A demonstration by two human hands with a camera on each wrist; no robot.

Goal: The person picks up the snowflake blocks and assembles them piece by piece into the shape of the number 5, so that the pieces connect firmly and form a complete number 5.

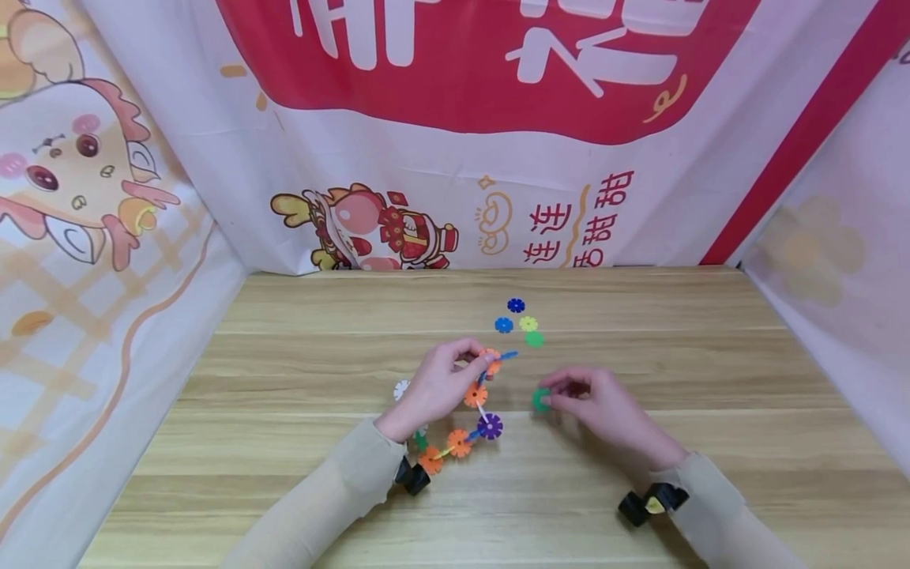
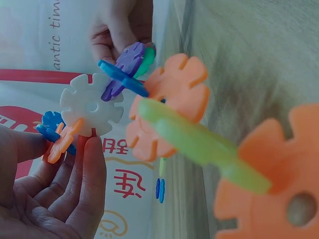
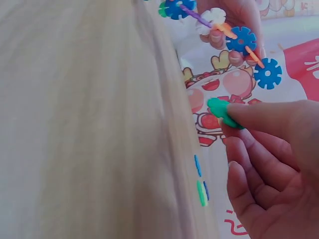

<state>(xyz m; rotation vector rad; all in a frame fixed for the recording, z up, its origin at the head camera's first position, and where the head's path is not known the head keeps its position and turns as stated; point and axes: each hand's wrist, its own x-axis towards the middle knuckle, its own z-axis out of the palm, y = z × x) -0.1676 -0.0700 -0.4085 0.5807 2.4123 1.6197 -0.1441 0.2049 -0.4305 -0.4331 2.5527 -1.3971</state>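
Note:
My left hand [image 1: 432, 391] pinches a chain of interlocking plastic snowflake discs near its upper end. An orange disc [image 1: 490, 360] sits at the fingertips, with a blue disc [image 1: 509, 355] slotted edge-on beyond it. Lower down, the chain curves past a purple disc [image 1: 490, 427] and more orange discs [image 1: 459, 443] toward my left wrist. In the left wrist view a white disc [image 2: 89, 105] and a yellow-green disc [image 2: 194, 139] link it. Right of the chain and apart from it, my right hand [image 1: 604, 407] holds a single green disc [image 3: 222, 110] between thumb and fingers.
Several loose discs lie farther back on the wooden table [image 1: 640, 316]: dark blue [image 1: 516, 305], blue [image 1: 504, 325], yellow [image 1: 528, 323] and green [image 1: 535, 339]. A white disc [image 1: 401, 389] shows left of my left hand. Printed cloth [image 1: 455, 158] hangs behind the table and along both sides.

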